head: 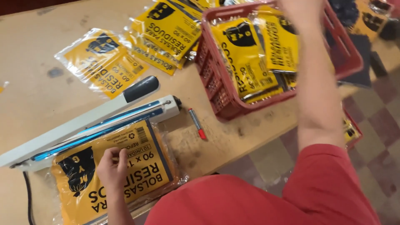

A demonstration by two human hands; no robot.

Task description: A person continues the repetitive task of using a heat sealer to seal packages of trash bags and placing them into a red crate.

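Here, in the head view, a white heat sealer (89, 123) lies on the brown table (37, 87), and everything is placed from it. Just in front of the sealer, a yellow packet in clear wrap (137, 166) is laid flat, with its top edge tucked under the sealer's open arm. The left hand (111, 166) is pressed down on this packet, with the fingers curled close together on the plastic; nothing is pinched between them. The sealer's arm, with its dark grip (141, 88), is lifted and is touched by no hand.

To the right of the sealer, a small red and grey pen (196, 123) is left on the table. Further right, a red basket (216, 79) full of yellow packets is set near the table's edge. The right arm (316, 104) is raised over the basket, but the right hand is blurred and cut off at the top, so it cannot be told if its fingers are apart or together. Behind the sealer, more sealed packets (102, 60) are spread out.

A few things could go wrong. The packet could be slid crooked, since it is held by one hand only, and a bad seal could be made. The fingers could be burned or nipped if the arm is dropped. The basket could be tipped off the edge by the raised arm.
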